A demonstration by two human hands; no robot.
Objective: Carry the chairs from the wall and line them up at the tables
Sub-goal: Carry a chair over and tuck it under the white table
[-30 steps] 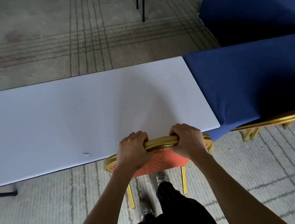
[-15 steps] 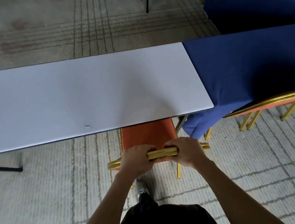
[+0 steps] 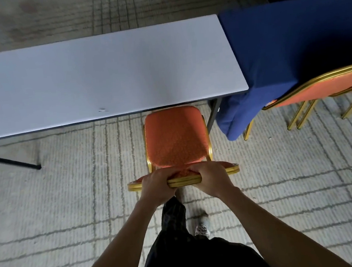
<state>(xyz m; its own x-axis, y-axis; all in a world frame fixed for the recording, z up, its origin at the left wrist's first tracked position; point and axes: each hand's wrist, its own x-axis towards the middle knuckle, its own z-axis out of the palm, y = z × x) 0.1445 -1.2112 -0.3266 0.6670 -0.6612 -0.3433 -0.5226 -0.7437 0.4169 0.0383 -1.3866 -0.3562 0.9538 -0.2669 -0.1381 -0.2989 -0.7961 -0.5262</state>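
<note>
Chair (image 3: 175, 137) has emerged from under the table (image 3: 102, 76); left hand (image 3: 154, 186) and right hand (image 3: 213, 179) clutch backrest (image 3: 184, 180), legs hidden.

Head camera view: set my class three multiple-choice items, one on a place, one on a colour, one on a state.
1. Where does the chair stand? A at the white table's near edge; B on top of it; C against a wall.
2. Its seat pad's colour? A green; B orange; C black.
3. Who grips the backrest? A neither hand; B one hand only; C both hands.
Answers: A, its seat meets the table's edge; B, the pad shows orange; C, left hand and right hand curl round it.
</note>
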